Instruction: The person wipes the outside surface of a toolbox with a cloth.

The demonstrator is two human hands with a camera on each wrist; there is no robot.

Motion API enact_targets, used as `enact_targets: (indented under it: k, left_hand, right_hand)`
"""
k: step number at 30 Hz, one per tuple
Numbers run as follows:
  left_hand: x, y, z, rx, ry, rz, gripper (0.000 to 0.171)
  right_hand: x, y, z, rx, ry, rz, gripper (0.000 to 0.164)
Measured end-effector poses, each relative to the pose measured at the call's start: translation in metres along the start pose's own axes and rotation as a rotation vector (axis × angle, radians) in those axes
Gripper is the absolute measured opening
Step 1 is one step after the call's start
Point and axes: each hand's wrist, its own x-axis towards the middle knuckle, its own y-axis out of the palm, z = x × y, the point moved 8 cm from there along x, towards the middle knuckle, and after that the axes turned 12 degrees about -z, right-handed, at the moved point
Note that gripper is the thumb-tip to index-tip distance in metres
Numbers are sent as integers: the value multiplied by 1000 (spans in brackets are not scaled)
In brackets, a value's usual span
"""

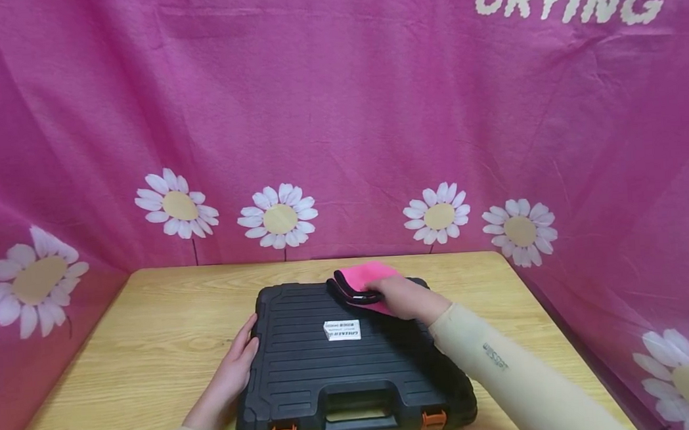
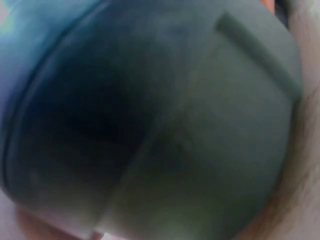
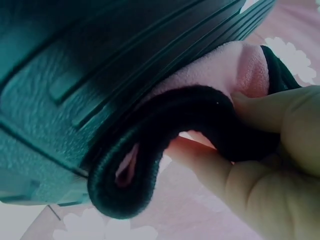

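Observation:
A black plastic tool case lies flat on the table, its handle and two orange latches toward me. My right hand pinches a folded pink cloth with black edging over the far right part of the lid. In the right wrist view the thumb and fingers grip the cloth's folded black edge, which lies against the ribbed lid. My left hand rests along the case's left side, fingers extended. The blurred dark case side fills most of the left wrist view.
A white label sits mid-lid. Light wooden table surrounds the case, its far edge meeting a pink curtain printed with white daisies. The curtain also hangs along both sides.

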Motion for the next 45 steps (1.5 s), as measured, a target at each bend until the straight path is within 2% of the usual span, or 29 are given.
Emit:
enact_targets:
  k: [4,8,13,17,25,28,35,45]
  left_hand:
    - [0,0,1,6,-4,-4,57]
    - [0,0,0,10,6,-13,57]
    - [0,0,-3,31,22,-24,57]
    - [0,0,-4,51,29,-32,56]
    - [1,-2,-4,103,27,-50,56]
    - [1,-2,-5,103,34,-53,56]
    - [1,-3,-3,114,34,-50,56]
    - [0,-3,-3,107,22,-42,56]
  right_hand:
    - [7,-2,-7,-19,-22,-42,25]
    - [12,-3,-14,-17,13,-58,21]
    - [15,-3,-16,-16,35,-51,25]
    - [13,-3,-14,-33,15,-54,23]
    - [-1,-1,0,-75,-9,-48,6]
    - [-8,0,5,-91,-15,-29,9]
    - [-22,1,8,-51,41,-3,26]
    - [-48,0,20,-25,18,-1,36]
